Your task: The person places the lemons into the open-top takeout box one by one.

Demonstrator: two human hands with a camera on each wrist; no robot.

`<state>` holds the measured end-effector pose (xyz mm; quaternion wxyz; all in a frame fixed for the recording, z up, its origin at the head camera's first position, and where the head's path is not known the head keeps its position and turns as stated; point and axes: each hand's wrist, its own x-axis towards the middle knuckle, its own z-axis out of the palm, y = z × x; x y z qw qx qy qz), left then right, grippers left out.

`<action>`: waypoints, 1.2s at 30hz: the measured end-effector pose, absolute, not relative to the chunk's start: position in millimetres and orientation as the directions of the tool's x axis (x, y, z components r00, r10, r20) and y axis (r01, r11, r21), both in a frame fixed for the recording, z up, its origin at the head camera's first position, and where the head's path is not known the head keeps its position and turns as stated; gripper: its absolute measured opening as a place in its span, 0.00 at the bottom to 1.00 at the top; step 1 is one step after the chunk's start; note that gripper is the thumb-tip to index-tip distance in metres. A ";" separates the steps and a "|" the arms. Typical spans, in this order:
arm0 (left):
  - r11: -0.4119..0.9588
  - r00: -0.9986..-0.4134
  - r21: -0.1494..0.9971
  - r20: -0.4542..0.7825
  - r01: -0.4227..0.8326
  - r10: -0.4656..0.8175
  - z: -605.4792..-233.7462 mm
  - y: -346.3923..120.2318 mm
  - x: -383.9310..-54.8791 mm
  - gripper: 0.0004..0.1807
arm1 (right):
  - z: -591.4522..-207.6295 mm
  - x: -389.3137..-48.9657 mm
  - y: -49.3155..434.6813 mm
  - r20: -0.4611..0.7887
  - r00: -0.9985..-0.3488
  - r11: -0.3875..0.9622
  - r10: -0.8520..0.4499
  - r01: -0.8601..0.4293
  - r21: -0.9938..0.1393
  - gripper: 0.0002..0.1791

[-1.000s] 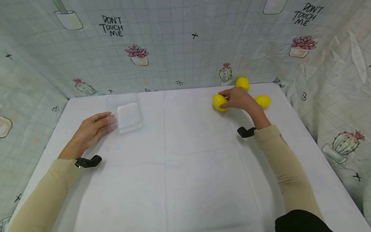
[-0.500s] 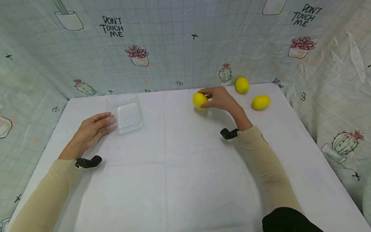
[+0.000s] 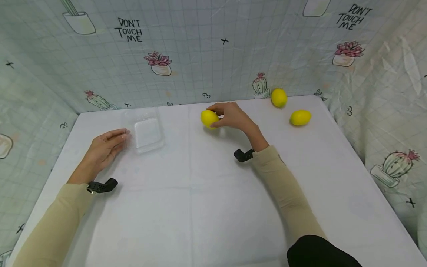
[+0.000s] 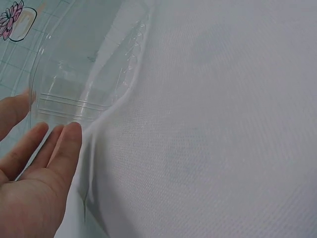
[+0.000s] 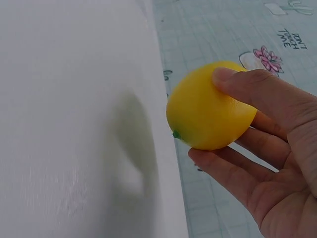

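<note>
My right hand [image 3: 233, 116] pinches a yellow lemon [image 3: 209, 119] between thumb and fingers, holding it over the back middle of the white table. The right wrist view shows the lemon [image 5: 210, 109] with a small green tip, and its shadow falls on the cloth. A clear plastic container [image 3: 148, 134] stands at the back left. Beside its left wall is my left hand [image 3: 103, 152], with relaxed, nearly straight fingers. In the left wrist view, the fingertips [image 4: 74, 130] are right at the end of the container [image 4: 74, 74].
Two more lemons lie at the back right: one [image 3: 278, 97] at the table's rear edge, another [image 3: 300, 117] nearer the right side. A patterned curtain [image 3: 200, 52] rises directly behind the table [image 3: 186, 207] and along both sides.
My right hand has carried the lemon leftward from beside the other lemons toward the container. The left hand's fingertips have drawn back slightly from the container's wall.
</note>
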<state>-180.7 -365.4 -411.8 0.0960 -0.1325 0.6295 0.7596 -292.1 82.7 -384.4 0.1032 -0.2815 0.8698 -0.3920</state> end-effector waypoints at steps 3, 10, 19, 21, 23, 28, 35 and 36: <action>-0.195 -0.950 0.934 -0.311 -0.301 -0.025 -411.5 -365.5 -181.2 0.21 | -385.8 -293.1 72.4 0.045 -0.816 0.523 -0.576 -0.410 -0.747 0.34; -0.216 -0.948 0.927 -0.319 -0.307 -0.021 -410.7 -363.9 -180.5 0.17 | -390.0 -295.5 47.5 0.106 -0.785 0.454 -0.610 -0.456 -0.765 0.35; -0.213 -0.945 0.926 -0.326 -0.312 -0.032 -410.3 -361.9 -179.2 0.19 | -393.0 -295.0 17.0 0.256 -0.727 0.332 -0.638 -0.559 -0.760 0.33; -0.210 -0.946 0.927 -0.324 -0.310 -0.035 -410.4 -361.3 -179.3 0.19 | -392.9 -294.5 10.7 0.274 -0.715 0.311 -0.643 -0.571 -0.760 0.33; -0.221 -0.945 0.924 -0.327 -0.312 -0.033 -410.9 -360.8 -178.9 0.18 | -393.2 -293.6 5.0 0.286 -0.703 0.301 -0.652 -0.585 -0.753 0.34; -0.233 -0.944 0.921 -0.328 -0.313 -0.026 -411.6 -359.9 -178.9 0.17 | -393.2 -292.4 -7.0 0.308 -0.675 0.256 -0.671 -0.601 -0.758 0.35; -0.239 -0.949 0.923 -0.314 -0.301 -0.016 -412.9 -361.6 -179.6 0.16 | -392.1 -293.9 -29.2 0.293 -0.645 0.191 -0.706 -0.571 -0.798 0.35; -0.244 -0.949 0.921 -0.316 -0.303 -0.016 -412.9 -361.7 -179.3 0.17 | -391.7 -294.1 -33.2 0.285 -0.645 0.187 -0.709 -0.562 -0.806 0.35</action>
